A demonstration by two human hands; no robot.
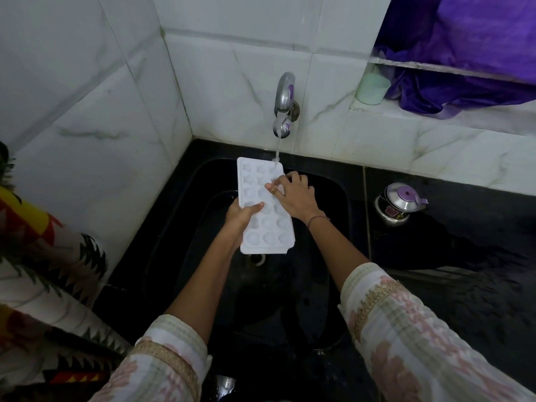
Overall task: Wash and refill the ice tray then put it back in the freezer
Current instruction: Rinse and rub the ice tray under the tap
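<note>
White marble-veined wall tiles [232, 68] rise behind and to the left of the black sink [275, 300], our landmark, which is set into a black stone counter [464, 256]. Left of the sink we see a patterned white, yellow and red cloth [43, 256]. Above and right of it, a crumpled purple cloth [464, 53] fills a wall niche.

Over the sink we find the white plastic ice tray [261, 227], cavities up, its far corner under the thin water stream [277, 149]. The left hand [242, 214] grips the tray's left edge, thumb laid across the top. The right hand [293, 195] clasps the right edge, thumb on the cavities and fingers curled over the rim, hiding part of the tray.

A steel kettle with a purple lid [398, 206] stands on the counter right of the sink. The chrome wall tap [284, 105] juts out above the sink's back edge. A pale green cup [371, 88] sits in the niche, up and right of the sink. The tray partly covers the sink's drain [256, 258]. A thin beaded bracelet [317, 219] circles the right wrist.
</note>
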